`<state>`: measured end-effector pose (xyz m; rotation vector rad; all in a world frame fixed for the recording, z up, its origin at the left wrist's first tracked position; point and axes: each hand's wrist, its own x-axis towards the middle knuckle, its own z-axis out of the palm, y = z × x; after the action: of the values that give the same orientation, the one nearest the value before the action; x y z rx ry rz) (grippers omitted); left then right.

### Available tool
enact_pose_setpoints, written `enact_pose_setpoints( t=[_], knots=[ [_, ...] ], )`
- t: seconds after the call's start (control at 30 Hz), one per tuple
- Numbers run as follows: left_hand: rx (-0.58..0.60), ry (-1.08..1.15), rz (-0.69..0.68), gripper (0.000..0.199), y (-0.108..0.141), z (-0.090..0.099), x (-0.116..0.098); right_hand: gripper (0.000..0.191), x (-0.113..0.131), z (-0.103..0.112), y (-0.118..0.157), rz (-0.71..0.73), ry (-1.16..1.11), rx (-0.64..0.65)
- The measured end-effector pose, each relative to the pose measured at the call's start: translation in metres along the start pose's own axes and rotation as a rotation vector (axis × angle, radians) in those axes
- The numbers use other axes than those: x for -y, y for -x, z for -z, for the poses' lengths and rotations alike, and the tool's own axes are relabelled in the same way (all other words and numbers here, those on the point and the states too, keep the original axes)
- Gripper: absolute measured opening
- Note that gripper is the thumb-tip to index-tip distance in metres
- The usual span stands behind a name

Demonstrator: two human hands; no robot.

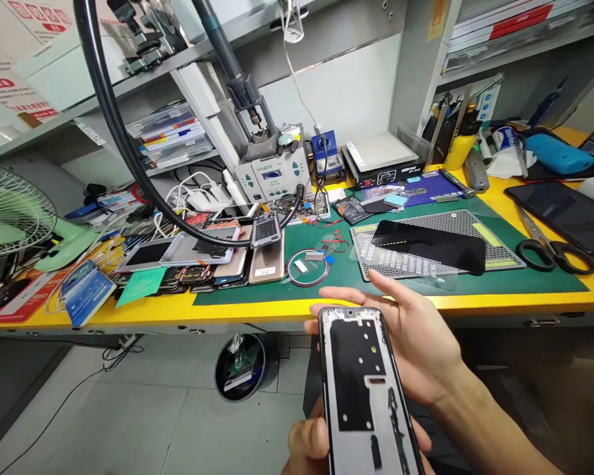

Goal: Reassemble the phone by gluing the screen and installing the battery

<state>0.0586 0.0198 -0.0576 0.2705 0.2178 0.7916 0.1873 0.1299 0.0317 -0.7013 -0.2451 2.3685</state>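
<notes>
A phone frame [354,376], silver-grey with black patches and a small slot, is tilted upright in front of the bench edge. My left hand [309,442] grips its lower part, thumb on the left side and fingertips showing at the right side. Behind the frame's upper right side is my right hand [416,336], its fingers spread and stretched to the left; whether it touches the frame is hard to tell. On a perforated grey pad [495,244] beyond my hands lies a black phone screen [435,247] over a clear film.
Large scissors [549,247] and a black phone [564,214] lie at the right. A black hose [129,171] arcs down to the stacked phones [267,260] at the left. A green fan [20,211] stands far left. Below the bench edge is a bin [240,366].
</notes>
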Motion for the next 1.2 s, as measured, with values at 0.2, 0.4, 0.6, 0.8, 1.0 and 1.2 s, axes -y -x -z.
enact_pose_setpoints(
  t=[0.2, 0.4, 0.6, 0.8, 1.0, 1.2],
  knots=[
    [-0.001, -0.075, -0.204, 0.086, 0.006, -0.02, -0.05, 0.029, -0.009, 0.02, -0.004, 0.519, 0.215, -0.133],
    [-0.058, -0.199, -0.372, 0.081, 0.007, -0.023, -0.068, 0.016, -0.018, 0.032, 0.006, 0.639, 0.304, -0.178],
    [-0.087, -0.268, -0.435, 0.076, 0.008, -0.028, -0.072, 0.01, -0.023, 0.038, 0.005, 0.613, 0.368, -0.215],
    [-0.102, -0.301, -0.454, 0.076, 0.007, -0.028, -0.076, 0.012, -0.024, 0.043, 0.003, 0.579, 0.408, -0.207],
    [-0.145, -0.312, -0.459, 0.076, 0.008, -0.029, -0.077, 0.011, -0.026, 0.045, -0.001, 0.514, 0.453, -0.174],
    [-0.136, -0.326, -0.496, 0.073, 0.008, -0.027, -0.078, 0.011, -0.031, 0.043, -0.004, 0.455, 0.483, -0.149]
  ],
)
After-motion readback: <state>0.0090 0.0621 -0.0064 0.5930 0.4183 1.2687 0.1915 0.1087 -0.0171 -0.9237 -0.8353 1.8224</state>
